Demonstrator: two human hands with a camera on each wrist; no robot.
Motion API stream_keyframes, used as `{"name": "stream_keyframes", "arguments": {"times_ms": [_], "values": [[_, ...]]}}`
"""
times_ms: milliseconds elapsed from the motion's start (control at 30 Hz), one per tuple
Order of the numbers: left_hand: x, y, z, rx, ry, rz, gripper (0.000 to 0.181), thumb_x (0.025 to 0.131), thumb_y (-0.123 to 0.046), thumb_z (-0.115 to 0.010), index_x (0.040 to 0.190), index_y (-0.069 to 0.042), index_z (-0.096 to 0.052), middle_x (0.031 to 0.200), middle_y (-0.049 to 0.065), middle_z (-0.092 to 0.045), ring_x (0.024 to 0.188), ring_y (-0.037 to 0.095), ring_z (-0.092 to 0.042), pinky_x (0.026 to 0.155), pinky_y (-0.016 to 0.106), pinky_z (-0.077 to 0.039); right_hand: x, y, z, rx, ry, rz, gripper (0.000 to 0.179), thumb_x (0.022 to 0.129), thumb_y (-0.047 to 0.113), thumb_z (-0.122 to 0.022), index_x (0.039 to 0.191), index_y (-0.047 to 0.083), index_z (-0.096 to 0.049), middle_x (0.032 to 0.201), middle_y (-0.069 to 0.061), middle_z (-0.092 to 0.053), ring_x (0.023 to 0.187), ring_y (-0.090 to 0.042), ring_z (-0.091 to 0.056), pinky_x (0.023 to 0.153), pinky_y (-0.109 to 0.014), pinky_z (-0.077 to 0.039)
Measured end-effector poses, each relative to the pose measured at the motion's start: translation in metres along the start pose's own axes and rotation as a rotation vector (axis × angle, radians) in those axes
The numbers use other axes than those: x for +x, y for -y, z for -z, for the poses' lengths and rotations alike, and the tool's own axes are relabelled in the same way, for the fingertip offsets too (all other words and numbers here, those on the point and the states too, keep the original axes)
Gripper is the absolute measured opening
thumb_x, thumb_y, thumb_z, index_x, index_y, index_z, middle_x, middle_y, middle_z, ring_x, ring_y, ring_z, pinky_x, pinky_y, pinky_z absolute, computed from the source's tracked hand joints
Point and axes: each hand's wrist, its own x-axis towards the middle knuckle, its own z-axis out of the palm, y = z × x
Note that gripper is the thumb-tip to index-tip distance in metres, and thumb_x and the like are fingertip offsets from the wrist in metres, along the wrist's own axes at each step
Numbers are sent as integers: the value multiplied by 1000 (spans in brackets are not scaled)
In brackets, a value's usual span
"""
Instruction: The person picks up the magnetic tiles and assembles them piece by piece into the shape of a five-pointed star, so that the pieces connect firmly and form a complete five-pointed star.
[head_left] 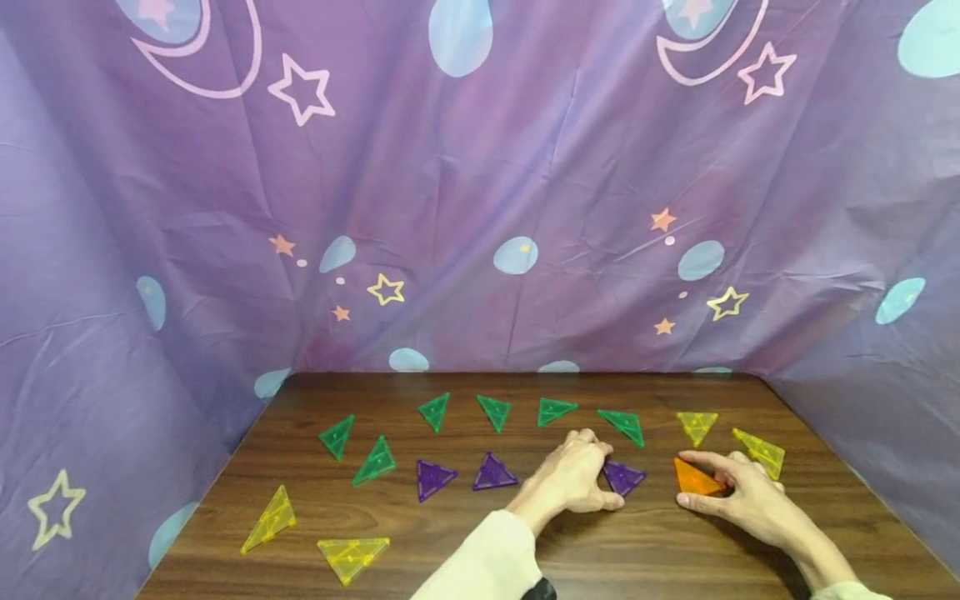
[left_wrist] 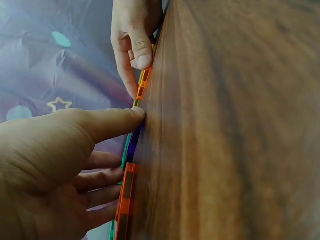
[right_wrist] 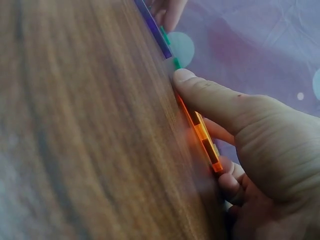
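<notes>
My left hand (head_left: pixel 573 471) rests low over the table, thumb apart from the lightly bent fingers. Just right of its fingertips lies a purple triangular tile (head_left: pixel 624 477). In the left wrist view, an orange-red tile (left_wrist: pixel 126 200) lies edge-on beside those fingers; the hand hides it in the head view. My right hand (head_left: pixel 742 492) holds an orange triangular tile (head_left: pixel 693 477) flat at the table, index finger along the far edge and thumb at the near edge. The right wrist view shows the thumb at one end of that tile, with other fingers bent near its opposite end.
Several green triangles, such as one green triangle (head_left: pixel 555 411), run along the back and left of the wooden table (head_left: pixel 637 558). Two more purple triangles (head_left: pixel 495 472) lie left of my left hand. Yellow triangles (head_left: pixel 697 427) lie back right and front left. A patterned purple cloth (head_left: pixel 465 192) hangs behind.
</notes>
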Motion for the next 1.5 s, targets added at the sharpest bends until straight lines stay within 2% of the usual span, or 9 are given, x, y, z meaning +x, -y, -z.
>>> {"name": "stream_keyframes", "arguments": {"times_ms": [267,533,700,1033,1333,1500], "values": [[5,-2,-3,-9,-11,46,63,84,-64,-93,134,-27,-80,122,-11,-68,111,8,-61,98,20,-53,-2,-2,1,-2,-41,44,63,88,44,-95,143,21,-75,87,4,-47,78,-6,-41,68,-36,-27],[6,-5,-5,-28,-21,110,62,81,-69,-93,129,-31,-81,117,-12,-66,108,8,-58,95,23,-51,1,8,-2,39,4,4,62,89,47,-93,142,18,-76,93,2,-54,85,-18,-44,72,-36,-30],[7,-6,-6,-33,-27,118,61,81,-69,-93,128,-32,-80,116,-11,-66,110,9,-57,96,25,-50,3,16,-5,59,23,-6,62,88,48,-94,139,19,-76,94,3,-53,87,-21,-43,73,-38,-29],[8,-12,-8,-22,-26,138,59,83,-69,-91,128,-34,-80,117,-9,-65,112,10,-55,98,26,-49,4,32,-15,104,-2,57,55,84,40,-98,132,21,-77,91,7,-54,84,-15,-44,73,-38,-26],[10,-13,-10,-17,-27,137,59,82,-70,-91,128,-34,-80,117,-9,-64,111,11,-54,97,27,-48,4,44,-20,148,10,32,53,86,40,-97,129,19,-75,90,5,-53,83,-19,-42,76,-42,-23],[9,-14,-9,-16,-28,132,59,82,-70,-91,129,-36,-80,116,-9,-64,110,11,-54,96,26,-48,4,44,-21,136,5,31,57,87,42,-97,134,20,-75,91,5,-54,84,-19,-42,77,-43,-24]]}}
